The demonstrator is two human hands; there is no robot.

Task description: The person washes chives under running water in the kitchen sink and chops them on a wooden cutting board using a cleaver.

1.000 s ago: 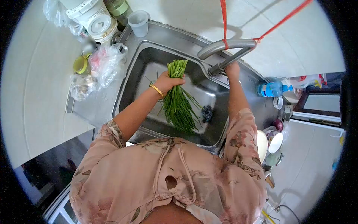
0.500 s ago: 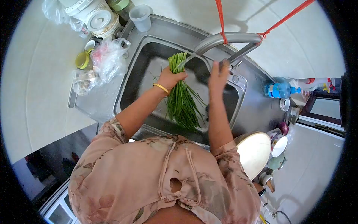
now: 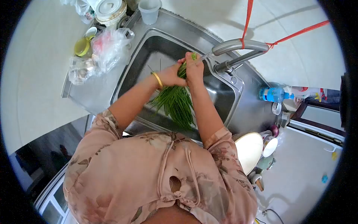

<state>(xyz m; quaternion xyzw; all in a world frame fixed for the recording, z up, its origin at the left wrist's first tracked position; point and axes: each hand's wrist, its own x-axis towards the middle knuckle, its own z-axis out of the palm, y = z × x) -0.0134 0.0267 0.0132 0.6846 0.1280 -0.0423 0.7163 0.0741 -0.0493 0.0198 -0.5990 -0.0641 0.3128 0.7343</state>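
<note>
A bunch of long green chives (image 3: pixel 175 105) hangs over the metal sink (image 3: pixel 223 114), its leaves spreading down towards me. My left hand (image 3: pixel 172 76), with a gold bangle at the wrist, is wrapped round the stalks below their cut ends. Pressed against those ends from the right is my right hand (image 3: pixel 194 70), its fingers closed round the top of the bunch. Water (image 3: pixel 206 56) runs from the curved faucet (image 3: pixel 238 45) onto the stalk ends and the right hand. Parts of the stalks are hidden by both hands.
Clear plastic bags (image 3: pixel 112 48) and a yellow-lidded jar (image 3: pixel 82 46) lie left of the sink. A plastic cup (image 3: pixel 149 11) stands at its back corner. Red cords (image 3: pixel 298 34) tie the faucet. On the right are a blue bottle (image 3: pixel 273 94) and a large pale round board (image 3: pixel 249 153).
My right hand has moved left from beside the faucet and closed round the top of the chives. The left hand still grips the bunch, which has tilted. The view has shifted slightly.
</note>
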